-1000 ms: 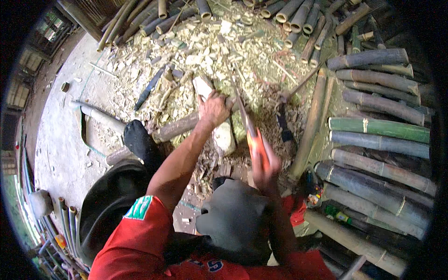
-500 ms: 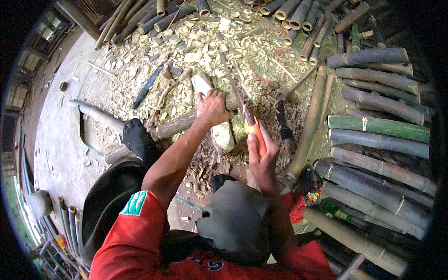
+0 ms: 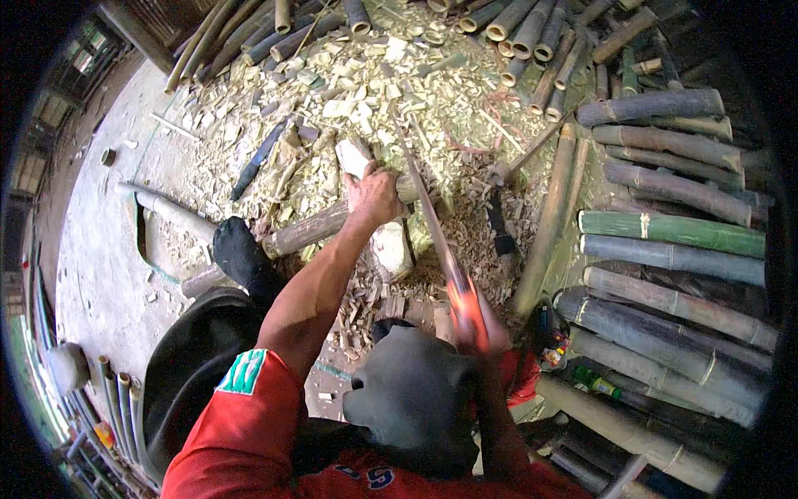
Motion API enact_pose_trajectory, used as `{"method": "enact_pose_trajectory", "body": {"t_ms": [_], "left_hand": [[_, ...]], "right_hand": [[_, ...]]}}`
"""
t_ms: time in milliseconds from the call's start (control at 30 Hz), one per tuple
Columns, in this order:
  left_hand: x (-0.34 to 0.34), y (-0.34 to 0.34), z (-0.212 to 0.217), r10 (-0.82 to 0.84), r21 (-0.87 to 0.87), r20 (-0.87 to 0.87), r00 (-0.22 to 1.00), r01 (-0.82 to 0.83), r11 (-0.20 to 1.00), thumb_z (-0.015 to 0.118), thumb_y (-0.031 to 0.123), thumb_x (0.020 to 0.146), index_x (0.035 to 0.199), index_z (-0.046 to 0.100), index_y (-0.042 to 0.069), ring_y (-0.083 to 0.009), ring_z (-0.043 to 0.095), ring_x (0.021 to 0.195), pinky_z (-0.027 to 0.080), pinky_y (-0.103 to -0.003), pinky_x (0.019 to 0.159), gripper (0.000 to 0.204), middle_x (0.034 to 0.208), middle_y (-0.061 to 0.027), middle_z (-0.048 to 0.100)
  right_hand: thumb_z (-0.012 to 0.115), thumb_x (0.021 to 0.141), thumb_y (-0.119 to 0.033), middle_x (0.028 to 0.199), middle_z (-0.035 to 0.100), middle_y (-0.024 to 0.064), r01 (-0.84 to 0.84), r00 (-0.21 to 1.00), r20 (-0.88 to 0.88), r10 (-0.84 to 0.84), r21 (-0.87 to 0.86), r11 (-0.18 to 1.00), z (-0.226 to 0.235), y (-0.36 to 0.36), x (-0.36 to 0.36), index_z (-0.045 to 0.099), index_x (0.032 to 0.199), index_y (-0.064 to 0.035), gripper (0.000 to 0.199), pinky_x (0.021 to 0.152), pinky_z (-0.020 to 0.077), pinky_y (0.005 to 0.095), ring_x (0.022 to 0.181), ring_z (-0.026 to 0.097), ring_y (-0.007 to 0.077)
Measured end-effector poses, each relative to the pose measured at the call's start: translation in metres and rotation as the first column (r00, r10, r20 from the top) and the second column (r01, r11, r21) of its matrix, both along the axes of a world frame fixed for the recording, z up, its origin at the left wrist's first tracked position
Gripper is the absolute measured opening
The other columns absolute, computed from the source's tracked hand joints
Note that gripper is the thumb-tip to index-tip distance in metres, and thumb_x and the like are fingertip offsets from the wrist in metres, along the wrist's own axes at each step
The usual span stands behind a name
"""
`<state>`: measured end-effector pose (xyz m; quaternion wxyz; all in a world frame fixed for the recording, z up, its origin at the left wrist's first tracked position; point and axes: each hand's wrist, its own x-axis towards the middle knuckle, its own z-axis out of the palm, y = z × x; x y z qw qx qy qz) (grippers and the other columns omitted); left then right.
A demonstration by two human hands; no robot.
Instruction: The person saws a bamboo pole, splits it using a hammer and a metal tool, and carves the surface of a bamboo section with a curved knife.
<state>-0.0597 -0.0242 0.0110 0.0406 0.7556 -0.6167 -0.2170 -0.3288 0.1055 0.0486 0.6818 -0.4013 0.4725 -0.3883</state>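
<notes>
My left hand (image 3: 374,196) is wrapped over a brown pole (image 3: 312,230), pressing it down near its right end. Beneath the pole lies a pale wood block (image 3: 391,254), showing on both sides of my hand. In my right hand (image 3: 492,331), blurred by motion, is the orange handle of a saw (image 3: 434,220). Its long, narrow blade points away from me and crosses the pole's right end, just right of my left hand. Whether the teeth are in the wood cannot be made out. My dark-covered foot (image 3: 241,254) rests against the pole's left part.
Wood chips (image 3: 349,79) cover the floor ahead. A dark-handled tool (image 3: 259,162) lies left of the block, and another long-bladed tool (image 3: 499,220) lies to the right. Stacked bamboo poles (image 3: 673,226) line the right side; more bamboo (image 3: 528,37) lies at the back. A green bottle (image 3: 597,382) sits lower right.
My right hand has drawn the saw back toward me, down and slightly right. My left hand still holds the pole in place.
</notes>
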Motion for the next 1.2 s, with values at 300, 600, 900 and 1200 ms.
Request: {"method": "enact_pose_trajectory", "body": {"t_ms": [300,600,900,1200], "left_hand": [[-0.002,0.000,0.002,-0.009,0.041,0.039,0.999,0.007,0.999,0.091,0.044,0.067,0.129,0.065,0.014,-0.0262,0.036,0.148,0.019,-0.077,0.114,0.074,0.138,-0.0037,0.062],[-0.002,-0.001,-0.011,0.015,-0.061,0.029,0.999,-0.013,0.998,0.087,0.039,0.072,0.118,0.070,0.011,-0.0249,0.038,0.147,0.018,-0.078,0.115,0.057,0.135,-0.0046,0.064],[-0.046,-0.021,0.018,-0.115,-0.091,-0.077,0.990,0.107,0.990,0.087,0.037,0.070,0.116,0.072,0.012,-0.0278,0.041,0.144,0.017,-0.079,0.113,0.054,0.134,-0.0052,0.065],[0.003,-0.004,-0.017,0.028,-0.073,-0.008,1.000,-0.029,0.997,0.090,0.043,0.066,0.106,0.074,0.008,-0.0303,0.040,0.146,0.020,-0.078,0.113,0.055,0.131,-0.0074,0.067]], "right_hand": [[0.055,0.102,-0.014,0.100,0.067,0.0086,-0.254,0.862,-0.501,-0.077,-0.559,0.790,0.055,-0.034,0.056,0.057,0.138,-0.0021,0.038,0.069,0.0499,0.0293,0.072,0.059,0.0145],[0.057,0.102,-0.016,0.095,0.068,0.0119,-0.146,0.927,-0.373,-0.046,-0.471,0.870,0.005,0.001,0.019,0.057,0.136,0.0018,0.039,0.067,0.0511,0.0320,0.073,0.060,0.0178],[0.051,0.105,-0.033,0.096,0.069,0.0088,-0.130,0.976,-0.065,0.206,0.584,0.801,-0.226,0.018,-0.184,0.064,0.129,-0.0058,0.038,0.072,0.0527,0.0347,0.081,0.065,0.0169],[0.059,0.102,-0.021,0.095,0.068,0.0130,-0.302,0.816,-0.577,0.033,-0.376,0.876,0.066,-0.022,0.042,0.059,0.135,0.0028,0.041,0.075,0.0513,0.0297,0.082,0.064,0.0173]]}}
